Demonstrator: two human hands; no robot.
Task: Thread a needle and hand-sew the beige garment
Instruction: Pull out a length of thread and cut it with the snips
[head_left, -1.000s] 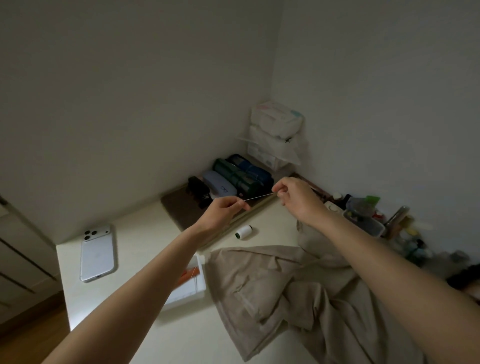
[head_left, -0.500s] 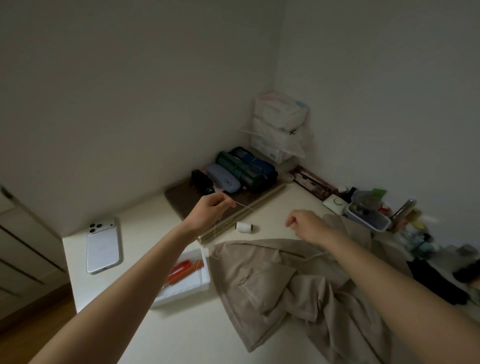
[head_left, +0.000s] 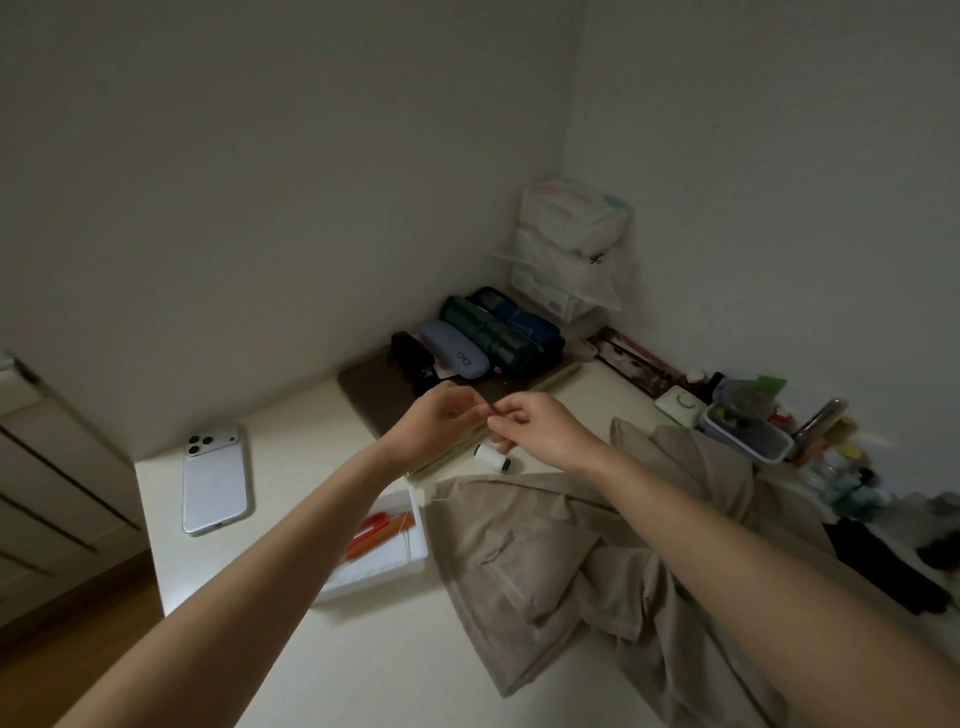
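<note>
Phone lies at 9 o'clock on the tabletop. Your left hand and right hand meet fingertip to fingertip at centre, each pinching a fine thread, barely visible. A white spool sits just beneath at 6 o'clock. The beige garment lies crumpled at 5 o'clock.

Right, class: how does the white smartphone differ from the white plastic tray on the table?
The white smartphone is a flat slab lying camera-side up; the white plastic tray is an open box with a raised rim. The smartphone carries nothing; the tray holds red-handled scissors. Both are white, rectangular and lie on the cream table.
</note>
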